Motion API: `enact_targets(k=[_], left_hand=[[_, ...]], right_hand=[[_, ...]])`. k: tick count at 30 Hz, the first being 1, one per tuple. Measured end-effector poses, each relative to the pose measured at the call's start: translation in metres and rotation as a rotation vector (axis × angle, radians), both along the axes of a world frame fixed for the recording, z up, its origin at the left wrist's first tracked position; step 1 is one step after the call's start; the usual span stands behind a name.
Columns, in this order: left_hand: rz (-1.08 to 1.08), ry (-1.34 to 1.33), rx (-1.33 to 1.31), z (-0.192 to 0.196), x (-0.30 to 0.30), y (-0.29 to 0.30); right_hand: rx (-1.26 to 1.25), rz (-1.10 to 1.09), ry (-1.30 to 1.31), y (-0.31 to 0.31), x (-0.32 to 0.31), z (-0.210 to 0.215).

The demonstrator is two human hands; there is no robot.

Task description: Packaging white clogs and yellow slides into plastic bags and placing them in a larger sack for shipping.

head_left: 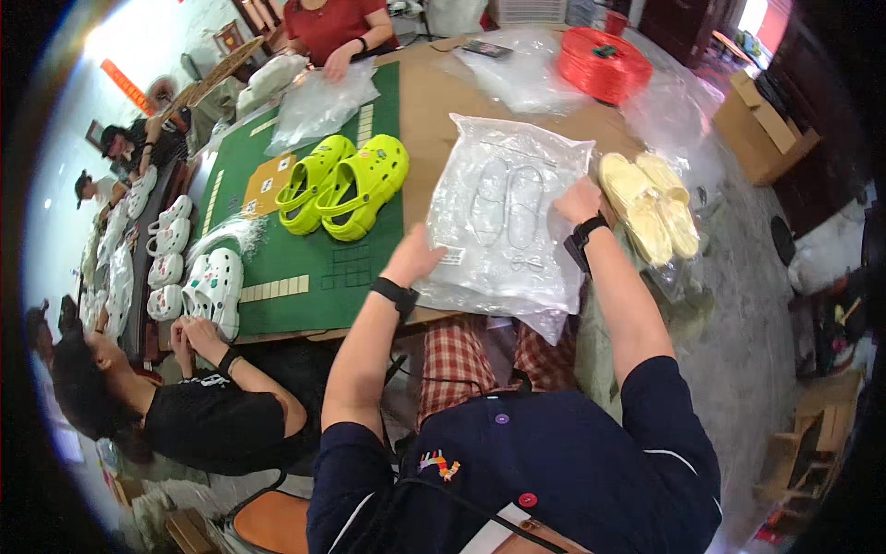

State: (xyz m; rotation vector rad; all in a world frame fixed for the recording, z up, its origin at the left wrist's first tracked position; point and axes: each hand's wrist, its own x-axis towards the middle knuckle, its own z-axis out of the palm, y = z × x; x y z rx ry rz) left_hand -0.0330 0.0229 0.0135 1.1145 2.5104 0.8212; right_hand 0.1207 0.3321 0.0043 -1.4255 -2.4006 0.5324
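A stack of clear plastic bags (pixel 506 217) lies on the brown table (pixel 434 102) in front of me. My left hand (pixel 415 258) rests on the stack's left edge, fingers flat on the plastic. My right hand (pixel 578 199) touches the stack's right edge, fingers curled against the top bag; whether it pinches the bag I cannot tell. A pair of pale yellow clogs (pixel 650 205) lies just right of my right hand. A pair of lime-green clogs (pixel 346 185) sits on the green mat (pixel 314 268) left of the bags.
A person in black at the lower left handles white clogs (pixel 214 291); more white clogs line the left side. A person in red (pixel 337 28) across the table holds a plastic bag. A red spool (pixel 604 63) and loose plastic lie far right. Cardboard boxes (pixel 766 125) stand on the floor.
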Motion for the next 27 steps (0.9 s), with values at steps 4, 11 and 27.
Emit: enact_targets(k=[4, 11, 27], left_hand=[[0.060, -0.082, 0.051, -0.013, 0.010, -0.012], [0.275, 0.584, 0.112, 0.062, -0.021, -0.012], [0.626, 0.271, -0.424, 0.074, -0.174, -0.017]], right_hand=[[-0.010, 0.095, 0.132, -0.013, -0.048, -0.008], [0.051, 0.255, 0.390, 0.027, -0.101, 0.013], [0.285, 0.944, -0.110, -0.065, -0.004, 0.056]])
